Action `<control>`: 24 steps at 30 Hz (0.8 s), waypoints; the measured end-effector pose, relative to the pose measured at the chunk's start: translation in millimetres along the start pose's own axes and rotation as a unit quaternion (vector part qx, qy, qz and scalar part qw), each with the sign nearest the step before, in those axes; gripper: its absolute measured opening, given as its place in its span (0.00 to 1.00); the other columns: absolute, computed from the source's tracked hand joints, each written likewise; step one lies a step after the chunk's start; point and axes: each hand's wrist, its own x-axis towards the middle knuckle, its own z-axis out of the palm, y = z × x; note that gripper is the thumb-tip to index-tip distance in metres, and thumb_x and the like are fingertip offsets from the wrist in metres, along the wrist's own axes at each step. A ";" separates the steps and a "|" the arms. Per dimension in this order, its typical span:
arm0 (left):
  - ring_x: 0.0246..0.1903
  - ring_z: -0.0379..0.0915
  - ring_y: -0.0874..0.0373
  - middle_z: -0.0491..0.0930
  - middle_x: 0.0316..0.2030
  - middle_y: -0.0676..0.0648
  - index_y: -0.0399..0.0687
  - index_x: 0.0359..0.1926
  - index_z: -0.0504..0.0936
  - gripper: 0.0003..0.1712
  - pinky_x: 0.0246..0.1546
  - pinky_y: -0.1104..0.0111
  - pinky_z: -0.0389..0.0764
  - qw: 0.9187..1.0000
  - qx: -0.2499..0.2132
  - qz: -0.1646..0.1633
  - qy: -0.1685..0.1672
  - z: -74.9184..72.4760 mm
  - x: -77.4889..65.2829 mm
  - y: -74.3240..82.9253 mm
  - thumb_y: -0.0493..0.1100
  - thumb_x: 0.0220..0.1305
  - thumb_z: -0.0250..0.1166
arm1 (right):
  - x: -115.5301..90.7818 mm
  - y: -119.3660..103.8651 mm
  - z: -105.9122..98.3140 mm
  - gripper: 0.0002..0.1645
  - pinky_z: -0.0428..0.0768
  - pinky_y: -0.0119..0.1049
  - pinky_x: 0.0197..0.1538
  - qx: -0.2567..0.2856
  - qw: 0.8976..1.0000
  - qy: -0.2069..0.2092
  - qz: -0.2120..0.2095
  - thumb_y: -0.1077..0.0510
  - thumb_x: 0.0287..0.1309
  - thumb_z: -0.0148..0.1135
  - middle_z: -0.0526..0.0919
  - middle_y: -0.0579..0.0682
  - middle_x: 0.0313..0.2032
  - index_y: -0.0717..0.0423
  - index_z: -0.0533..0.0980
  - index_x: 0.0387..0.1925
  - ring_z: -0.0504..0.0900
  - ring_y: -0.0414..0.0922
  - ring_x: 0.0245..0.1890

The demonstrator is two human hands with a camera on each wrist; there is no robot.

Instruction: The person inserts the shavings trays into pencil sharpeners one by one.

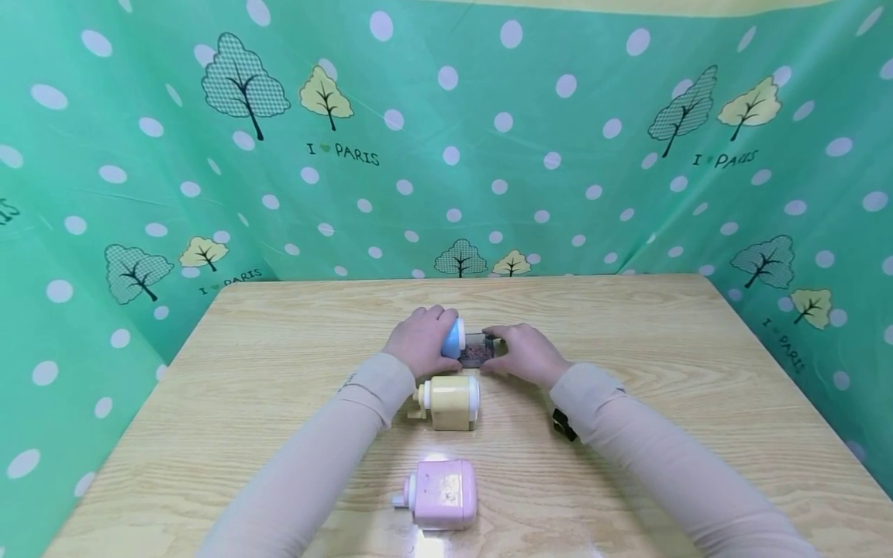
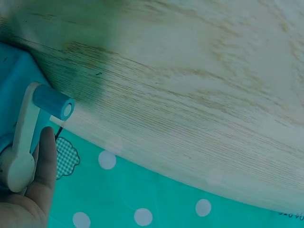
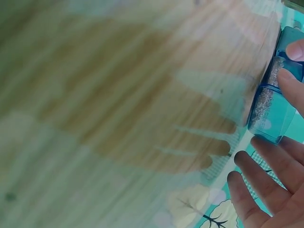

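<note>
A blue hand-crank pencil sharpener [image 1: 454,339] lies on the table, gripped by my left hand [image 1: 420,343] at its crank end. In the left wrist view its white crank arm [image 2: 24,123] with a blue knob shows beside a finger. From its other end sticks out a clear drawer [image 1: 477,353] with pencil shavings in it. My right hand [image 1: 525,354] holds this drawer between thumb and fingers. In the right wrist view the shavings drawer [image 3: 270,111] appears drawn partly out of the blue body, with my right thumb on its side.
Nearer me lie a yellow crank sharpener [image 1: 452,404] and a pink one [image 1: 443,494], cranks to the left. A small black object [image 1: 563,425] is partly under my right sleeve. Behind the wooden table [image 1: 314,325] hangs a green dotted curtain [image 1: 418,101].
</note>
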 end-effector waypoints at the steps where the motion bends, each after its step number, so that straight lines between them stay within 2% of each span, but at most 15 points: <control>1: 0.49 0.75 0.48 0.79 0.53 0.43 0.45 0.63 0.73 0.47 0.50 0.57 0.81 1.000 0.000 0.000 -0.001 -0.2 0.0 0.2 0.64 0.46 0.74 | 0.2 -0.5 0.0 0.47 0.74 0.52 0.63 0.002 1.000 -0.001 0.002 0.46 0.47 0.75 0.82 0.62 0.58 0.61 0.74 0.67 0.80 0.56 0.57; 14: 0.50 0.75 0.47 0.79 0.55 0.42 0.44 0.65 0.72 0.49 0.51 0.56 0.80 1.000 -0.003 0.000 -0.001 -1.4 -1.9 0.6 0.65 0.46 0.74 | 4.1 -3.2 4.5 0.44 0.75 0.51 0.63 -0.001 1.000 -0.005 -0.013 0.48 0.50 0.74 0.82 0.64 0.58 0.62 0.74 0.67 0.80 0.57 0.57; 24: 0.50 0.75 0.47 0.79 0.55 0.42 0.44 0.65 0.72 0.50 0.51 0.56 0.80 1.000 -0.001 0.002 0.002 -1.3 -2.3 0.9 0.65 0.46 0.73 | 5.4 -4.7 4.5 0.44 0.76 0.51 0.62 -0.002 1.000 -0.008 -0.002 0.48 0.51 0.73 0.82 0.64 0.57 0.62 0.74 0.67 0.81 0.56 0.55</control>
